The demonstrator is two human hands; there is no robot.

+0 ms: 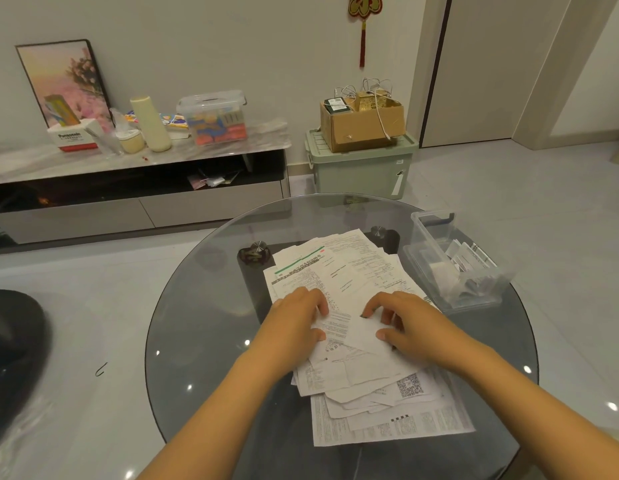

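Left of the glass table (204,306), at the frame's edge, sits a dark shape (13,341), too cut off to identify. Behind the table to the left, a low cabinet (214,150) runs along the wall. It carries a framed picture (63,74) leaning upright and a clear lidded box (214,116), among smaller items. Straight behind the table, a green bin (360,168) stands on the floor with a cardboard box (360,129) on its lid. On the table itself, a pile of papers (353,271) is spread loosely from the middle toward the near edge, printed sheets overlapping at odd angles. The left hand (294,320) lies on the left part of that pile near the table's centre. Its fingers are bent down onto a sheet with the thumb alongside, and whether it grips the sheet or only presses it cannot be told. Just to its right, also over the table's centre, the right hand (405,323) pinches a white slip (365,336) between thumb and curled fingers, and the slip rests on top of the pile. At the table's right edge stands a clear tub (422,233) with a few folded slips inside, just beside the pile's far right corner.
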